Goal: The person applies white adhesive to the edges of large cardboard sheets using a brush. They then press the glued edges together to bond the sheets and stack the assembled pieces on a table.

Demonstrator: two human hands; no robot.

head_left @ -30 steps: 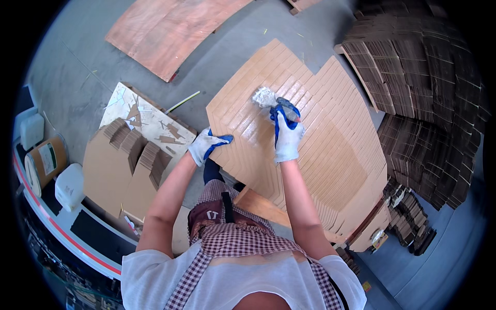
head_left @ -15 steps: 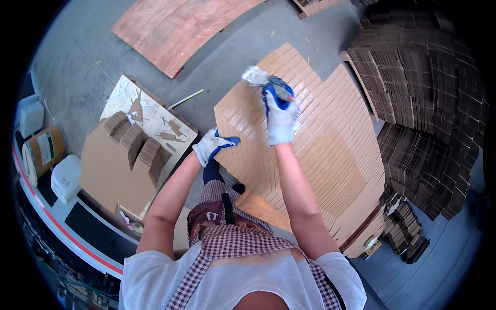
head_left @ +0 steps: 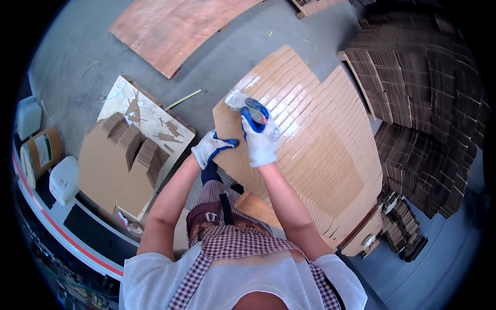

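A broad fan of overlapping brown cardboard sheets (head_left: pixel 330 150) lies before me, its stepped edges partly coated with something shiny and wet-looking. My right hand (head_left: pixel 261 139), in a white and blue glove, is closed round the dark handle of a brush (head_left: pixel 236 101). Its pale, silvery bristles rest on the cardboard near the far left edge. At the fan's left edge, my gloved left hand (head_left: pixel 211 148) pinches the outermost sheet, thumb on top and the other fingers partly hidden.
To the left, a board (head_left: pixel 178 132) bears stacked cardboard pieces (head_left: pixel 103 178) and scraps. White jugs (head_left: pixel 64 178) and a brown drum (head_left: pixel 44 152) stand beyond it. Tall cardboard stacks (head_left: pixel 408 77) rise on the right. A curved wooden panel (head_left: pixel 178 31) lies on the far floor.
My right hand has swept the brush left and nearer to me across the cardboard. My left hand stays at the edge. A broader plain strip of cardboard now shows between the hands.
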